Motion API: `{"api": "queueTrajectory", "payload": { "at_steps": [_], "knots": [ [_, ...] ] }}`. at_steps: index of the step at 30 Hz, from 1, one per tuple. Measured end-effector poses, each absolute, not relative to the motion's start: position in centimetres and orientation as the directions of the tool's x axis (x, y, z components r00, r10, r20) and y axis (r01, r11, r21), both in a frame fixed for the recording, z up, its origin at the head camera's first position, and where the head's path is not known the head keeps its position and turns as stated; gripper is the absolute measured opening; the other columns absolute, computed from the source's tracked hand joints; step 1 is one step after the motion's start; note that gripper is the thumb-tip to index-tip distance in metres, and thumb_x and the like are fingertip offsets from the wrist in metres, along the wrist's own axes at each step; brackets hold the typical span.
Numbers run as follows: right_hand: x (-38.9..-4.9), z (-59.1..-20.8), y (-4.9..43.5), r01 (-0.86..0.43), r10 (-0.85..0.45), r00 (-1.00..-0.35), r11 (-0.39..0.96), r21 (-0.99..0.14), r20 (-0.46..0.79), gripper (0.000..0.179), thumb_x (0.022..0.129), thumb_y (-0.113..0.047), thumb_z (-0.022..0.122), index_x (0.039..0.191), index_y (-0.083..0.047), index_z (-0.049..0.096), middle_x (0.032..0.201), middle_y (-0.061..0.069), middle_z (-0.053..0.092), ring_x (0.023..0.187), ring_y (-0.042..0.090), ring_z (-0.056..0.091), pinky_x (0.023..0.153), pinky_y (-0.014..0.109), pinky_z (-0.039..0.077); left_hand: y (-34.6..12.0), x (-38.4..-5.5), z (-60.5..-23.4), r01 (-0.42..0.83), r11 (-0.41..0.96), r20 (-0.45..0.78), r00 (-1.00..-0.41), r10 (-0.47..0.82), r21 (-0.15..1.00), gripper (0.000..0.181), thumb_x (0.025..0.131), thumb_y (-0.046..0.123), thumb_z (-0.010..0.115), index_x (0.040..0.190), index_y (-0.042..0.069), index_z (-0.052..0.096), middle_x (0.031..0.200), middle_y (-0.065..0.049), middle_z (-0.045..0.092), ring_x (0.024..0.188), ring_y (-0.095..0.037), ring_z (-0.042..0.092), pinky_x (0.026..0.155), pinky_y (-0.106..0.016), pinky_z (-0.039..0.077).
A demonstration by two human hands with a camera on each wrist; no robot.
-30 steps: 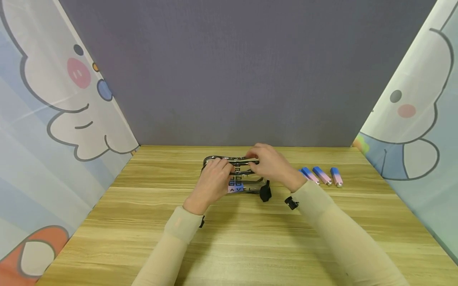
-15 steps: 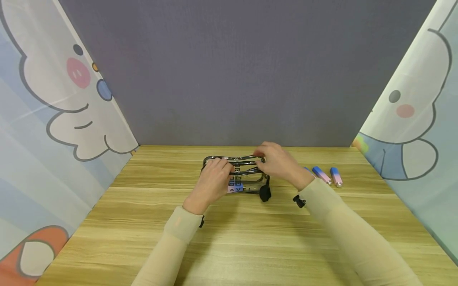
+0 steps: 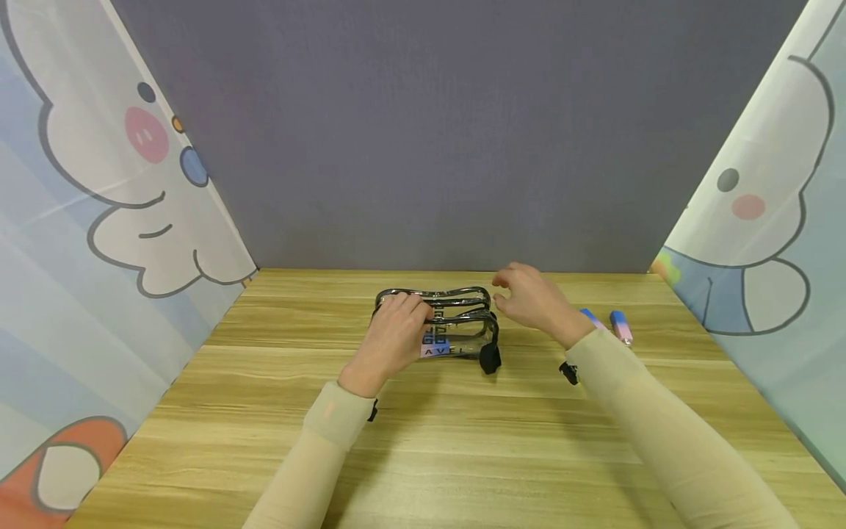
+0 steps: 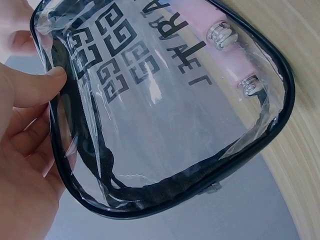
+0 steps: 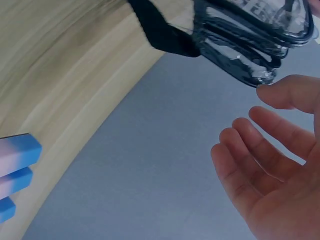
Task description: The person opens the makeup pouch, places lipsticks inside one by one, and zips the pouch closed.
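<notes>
The clear, black-trimmed travel pouch (image 4: 165, 120) sat on the desk (image 3: 423, 455), its edge pinched between the thumb and fingers of your left hand (image 3: 391, 334). Two pink tubes with silver ends (image 4: 231, 66) lay inside it, beside those fingers. Your right hand (image 3: 534, 300) held nothing, fingers loosely curved and parted from the thumb, just beside the pouch's right end; three blue-and-pink tubes (image 5: 20, 152) lay farther right of them.

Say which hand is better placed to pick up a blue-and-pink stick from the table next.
Likely the right hand: it is open, empty and nearer those sticks; the left hand grips the clear pouch.
</notes>
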State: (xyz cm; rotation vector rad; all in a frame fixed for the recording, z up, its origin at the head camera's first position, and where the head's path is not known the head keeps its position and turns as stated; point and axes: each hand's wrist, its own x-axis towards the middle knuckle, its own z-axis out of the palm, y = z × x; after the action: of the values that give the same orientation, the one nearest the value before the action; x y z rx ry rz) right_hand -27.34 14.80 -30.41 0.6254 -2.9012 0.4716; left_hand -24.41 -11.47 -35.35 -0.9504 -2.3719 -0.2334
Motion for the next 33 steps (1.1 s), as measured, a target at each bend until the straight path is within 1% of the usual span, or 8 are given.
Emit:
{"api": "queueTrajectory", "payload": {
  "at_steps": [6,10,17,30,33],
  "knots": [
    [-27.6,-31.2,15.8,-0.387,-0.349,-0.92,0.881,-0.273,0.178,0.033,0.094,-0.015,0.065,0.121,0.005,0.068,0.117,0.019,0.066,0.108,0.037,0.062,0.091,0.054,0.052,-11.5,-24.4,-35.4,0.675,0.736,0.565,-0.59,0.578,-0.048,0.017,0.085,0.004,0.081,0.099,0.007,0.071,0.098,-0.004,0.067,0.091,-0.024,0.059,0.083,-0.038,0.048],
    [-27.8,-31.9,16.7,-0.345,-0.315,-0.938,0.892,-0.294,0.144,0.035,0.094,-0.015,0.064,0.122,0.006,0.067,0.117,0.021,0.065,0.108,0.039,0.062,0.089,0.055,0.051,-11.4,-24.4,-35.4,0.675,0.737,0.561,-0.593,0.577,-0.045,0.018,0.085,0.004,0.081,0.099,0.007,0.071,0.098,-0.005,0.067,0.09,-0.024,0.059,0.082,-0.037,0.048],
    [-28.2,-33.2,18.2,-0.293,-0.277,-0.956,0.897,-0.331,0.096,0.036,0.096,-0.015,0.061,0.124,0.008,0.065,0.122,0.026,0.064,0.111,0.043,0.061,0.092,0.058,0.049,-11.4,-24.4,-35.4,0.673,0.739,0.553,-0.598,0.58,-0.047,0.018,0.085,0.005,0.081,0.099,0.006,0.07,0.099,-0.005,0.067,0.092,-0.024,0.059,0.083,-0.037,0.048],
    [-28.0,-34.8,20.6,-0.235,-0.216,-0.972,0.912,-0.336,0.092,0.037,0.095,-0.015,0.063,0.121,0.011,0.065,0.116,0.028,0.063,0.107,0.044,0.06,0.086,0.058,0.05,-11.4,-24.4,-35.3,0.665,0.745,0.542,-0.608,0.581,-0.054,0.018,0.086,0.006,0.08,0.1,0.006,0.07,0.1,-0.005,0.067,0.093,-0.025,0.059,0.085,-0.038,0.049],
    [-28.1,-35.3,21.3,-0.217,-0.204,-0.976,0.914,-0.341,0.076,0.038,0.095,-0.014,0.063,0.122,0.012,0.064,0.117,0.029,0.063,0.107,0.044,0.06,0.088,0.058,0.05,-11.4,-24.4,-35.4,0.666,0.744,0.545,-0.605,0.581,-0.054,0.018,0.085,0.005,0.08,0.1,0.006,0.07,0.1,-0.005,0.067,0.093,-0.024,0.059,0.084,-0.038,0.048]
  ]
}}
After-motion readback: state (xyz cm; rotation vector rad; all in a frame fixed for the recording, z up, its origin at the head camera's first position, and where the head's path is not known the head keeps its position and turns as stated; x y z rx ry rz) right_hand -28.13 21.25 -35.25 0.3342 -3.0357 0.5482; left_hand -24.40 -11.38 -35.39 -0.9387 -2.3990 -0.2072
